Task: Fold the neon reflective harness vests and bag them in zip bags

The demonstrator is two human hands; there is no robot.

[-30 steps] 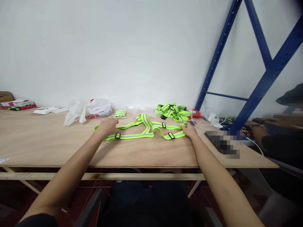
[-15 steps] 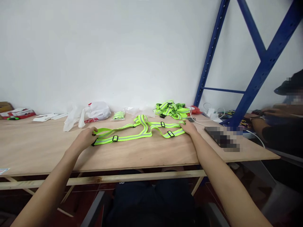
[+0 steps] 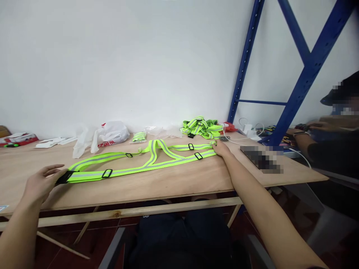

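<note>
A neon-green reflective vest made of straps (image 3: 131, 170), with grey stripes and black slider buckles, lies stretched across the wooden table. At its left end, my left hand (image 3: 42, 183) grips the black buckle (image 3: 65, 177). My right hand (image 3: 220, 148) is closed on the bunched strap at the opposite end; the fingertips are partly hidden. Between the hands the front strap runs nearly straight, while the middle straps arch up in loops behind it. Just beyond my right hand is a heap of similar green straps (image 3: 200, 127).
Along the wall are a white plastic bag (image 3: 114, 132), a packaged green strap bundle (image 3: 138, 137) and a red box (image 3: 21, 139). A dark, partly blurred flat object (image 3: 254, 157) lies right of my arm. A blue metal frame (image 3: 294, 93) rises at right, with another person (image 3: 331, 138) behind it.
My left hand has moved left and nearer to me, pulling the vest longer and its front strap straighter. My right hand holds about the same place.
</note>
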